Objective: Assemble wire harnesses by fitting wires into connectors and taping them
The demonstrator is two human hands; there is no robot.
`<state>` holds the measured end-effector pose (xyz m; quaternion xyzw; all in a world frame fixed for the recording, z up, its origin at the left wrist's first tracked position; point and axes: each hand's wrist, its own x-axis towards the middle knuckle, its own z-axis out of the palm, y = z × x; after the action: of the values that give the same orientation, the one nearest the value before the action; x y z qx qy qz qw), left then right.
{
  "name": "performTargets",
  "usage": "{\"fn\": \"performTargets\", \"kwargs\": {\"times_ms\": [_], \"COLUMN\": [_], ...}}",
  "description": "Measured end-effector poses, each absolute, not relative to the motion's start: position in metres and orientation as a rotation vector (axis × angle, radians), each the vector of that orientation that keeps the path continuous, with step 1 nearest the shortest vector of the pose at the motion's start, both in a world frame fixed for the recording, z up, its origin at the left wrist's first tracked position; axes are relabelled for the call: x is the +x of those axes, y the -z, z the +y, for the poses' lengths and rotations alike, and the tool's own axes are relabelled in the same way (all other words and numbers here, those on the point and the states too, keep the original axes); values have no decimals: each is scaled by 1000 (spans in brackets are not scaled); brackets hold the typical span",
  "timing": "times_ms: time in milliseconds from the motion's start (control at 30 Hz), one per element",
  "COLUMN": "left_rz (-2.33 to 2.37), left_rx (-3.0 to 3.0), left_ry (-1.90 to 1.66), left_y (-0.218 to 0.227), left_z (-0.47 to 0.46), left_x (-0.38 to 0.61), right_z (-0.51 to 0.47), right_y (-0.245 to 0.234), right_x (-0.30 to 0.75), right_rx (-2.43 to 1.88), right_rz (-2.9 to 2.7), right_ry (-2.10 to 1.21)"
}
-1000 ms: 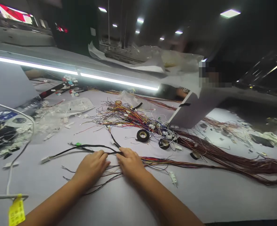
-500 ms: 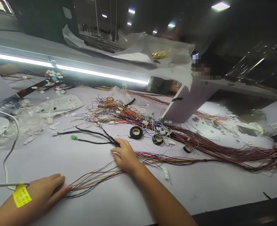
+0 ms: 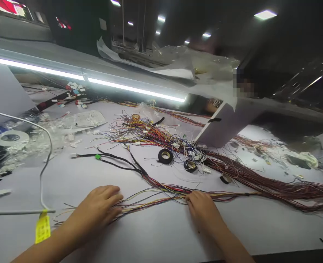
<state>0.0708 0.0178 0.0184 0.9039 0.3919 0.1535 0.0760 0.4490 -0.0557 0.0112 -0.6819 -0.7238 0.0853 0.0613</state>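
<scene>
A bundle of thin coloured wires (image 3: 156, 195) lies across the white table (image 3: 161, 233) in front of me. My left hand (image 3: 97, 210) rests flat on the loose left end of the bundle, fingers stretched out. My right hand (image 3: 202, 208) presses on the bundle further right, its fingers curled over the wires. A black taped branch (image 3: 117, 160) with a green connector (image 3: 97, 156) runs off to the upper left.
Two black tape rolls (image 3: 165, 156) sit beyond the bundle among a heap of tangled wires (image 3: 156, 137). A thick brown wire harness (image 3: 273, 182) stretches right. A white cable with a yellow tag (image 3: 42, 228) crosses at left. A slanted white board (image 3: 221, 126) stands behind; another person sits beyond it.
My right hand slid right along the coloured wires. My left hand moved right and up onto the bundle's loose end, and the wires now lie straighter between both hands.
</scene>
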Motion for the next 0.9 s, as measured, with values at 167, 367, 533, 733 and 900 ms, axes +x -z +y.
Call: {"fn": "performTargets", "kwargs": {"times_ms": [167,367,533,733,900], "left_rz": [1139,1067,920,874,913], "left_rx": [2771,2793,2689,2533,2380], "left_ry": [-320,-323,-391,-470,-579], "left_y": [-26,-17,-11,-2,13], "left_z": [24,58,99,114,115], "left_x": [101,140,161,157,152], "right_z": [-34,-19,-12,21,31], "right_y": [-86,-107,-104,-109,-115], "right_x": [435,439,441,444,376], "right_rx": [-1951,-2042,-2002,-1589,-1170], "right_rz": [-1901,-2021,-1930,-1202,-976], "right_ry": [-1166,-1482,-1432,-1488,-1713]}}
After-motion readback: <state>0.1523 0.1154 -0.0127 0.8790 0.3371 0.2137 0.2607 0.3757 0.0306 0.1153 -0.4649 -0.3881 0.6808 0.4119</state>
